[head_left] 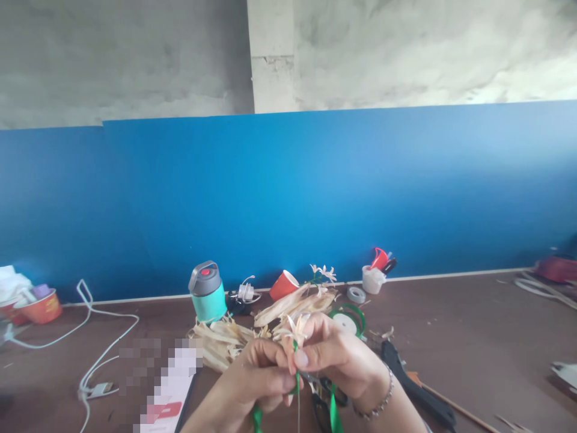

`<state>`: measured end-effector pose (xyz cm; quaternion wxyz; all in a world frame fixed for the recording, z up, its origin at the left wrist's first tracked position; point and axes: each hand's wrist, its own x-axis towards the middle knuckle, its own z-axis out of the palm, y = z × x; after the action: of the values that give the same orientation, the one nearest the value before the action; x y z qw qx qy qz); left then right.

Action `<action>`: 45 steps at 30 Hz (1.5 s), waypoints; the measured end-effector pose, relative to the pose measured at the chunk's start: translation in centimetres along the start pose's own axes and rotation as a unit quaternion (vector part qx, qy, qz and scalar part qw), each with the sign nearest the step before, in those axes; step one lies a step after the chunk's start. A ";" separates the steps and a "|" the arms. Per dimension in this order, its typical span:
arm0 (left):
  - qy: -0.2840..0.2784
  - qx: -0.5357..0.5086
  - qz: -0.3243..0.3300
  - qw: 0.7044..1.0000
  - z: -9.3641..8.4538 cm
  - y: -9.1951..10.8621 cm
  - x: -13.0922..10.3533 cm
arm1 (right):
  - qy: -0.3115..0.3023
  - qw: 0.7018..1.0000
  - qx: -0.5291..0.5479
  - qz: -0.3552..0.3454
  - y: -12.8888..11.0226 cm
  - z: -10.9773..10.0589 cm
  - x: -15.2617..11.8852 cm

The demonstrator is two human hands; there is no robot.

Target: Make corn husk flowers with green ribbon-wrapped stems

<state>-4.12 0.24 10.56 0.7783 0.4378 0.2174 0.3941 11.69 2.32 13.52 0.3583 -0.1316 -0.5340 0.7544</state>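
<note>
A small pale flower (296, 328), seemingly made of dried husk, stands upright between my two hands. Green tape (298, 382) wraps its base and runs along a thin wire stem (299, 415). Fingers of my right hand (340, 349) pinch the flower just under its petals. Lower down, my left hand (264, 373) is closed on the stem and tape. More green tape (334, 409) hangs below the right hand. Scissors (321, 412) lie beneath the hands, partly hidden. Dried husks (220, 340) are spread just behind.
Behind the husks are a teal flask (208, 294), a tipped orange cup (283, 285), finished flowers (325, 273), a tape roll (356, 294) and a green ribbon spool (347, 323). A black-handled cutter (419, 388) lies right; a phone (174, 385) and white cable (97, 355) lie left.
</note>
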 end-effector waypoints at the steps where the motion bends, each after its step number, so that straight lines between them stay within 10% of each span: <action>1: -0.001 0.000 0.004 1.000 -0.1 -0.1 0.1 | 0.001 1.000 0.003 0.003 0.1 0.0 0.0; 12: 0.076 0.029 -0.007 0.997 0.7 0.3 -0.5 | 0.003 1.000 0.016 0.002 0.1 0.2 -0.1; 29: 0.227 0.195 0.062 0.952 2.1 1.7 -1.0 | 0.164 0.977 -0.139 -0.003 0.1 0.5 0.2; 45: 0.209 0.234 0.029 0.949 2.3 2.3 -1.4 | 0.153 0.977 -0.148 0.005 0.0 0.8 0.3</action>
<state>-4.35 -1.38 13.67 0.5794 0.5214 0.4489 0.4369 11.04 1.98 13.90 0.4087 -0.2996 -0.5776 0.6400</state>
